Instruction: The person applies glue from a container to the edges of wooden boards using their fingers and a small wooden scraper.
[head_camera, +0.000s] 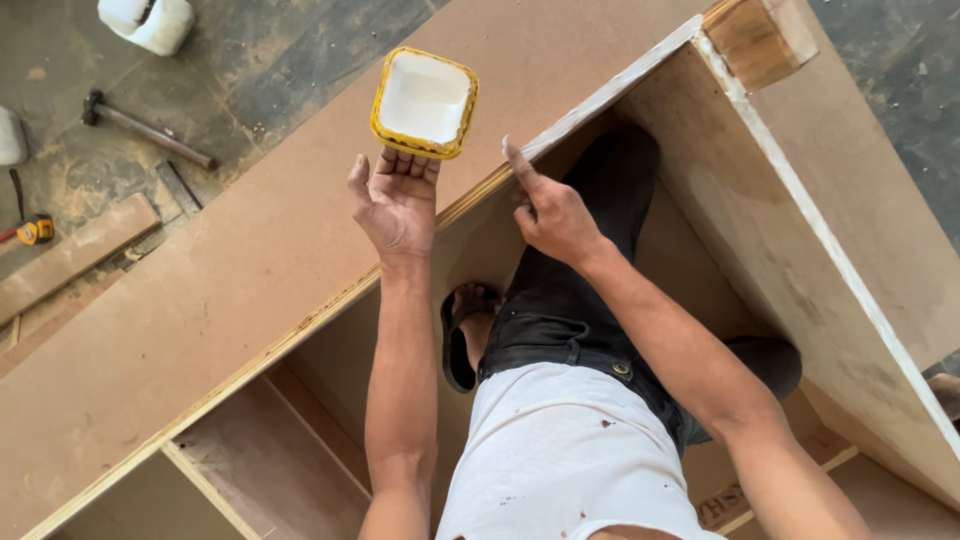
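Left hand (395, 205) open, fingertips under square yellow-rimmed white plastic tub (424, 102), upper centre. Right hand (548, 212) loosely curled, forefinger on brown board's white-smeared edge (590, 105); tub underside hidden.

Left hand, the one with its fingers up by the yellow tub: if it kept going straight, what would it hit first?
Probably the square yellow-rimmed tub. The left hand points its fingers at the tub's near edge, seemingly touching it already; depth is unclear.
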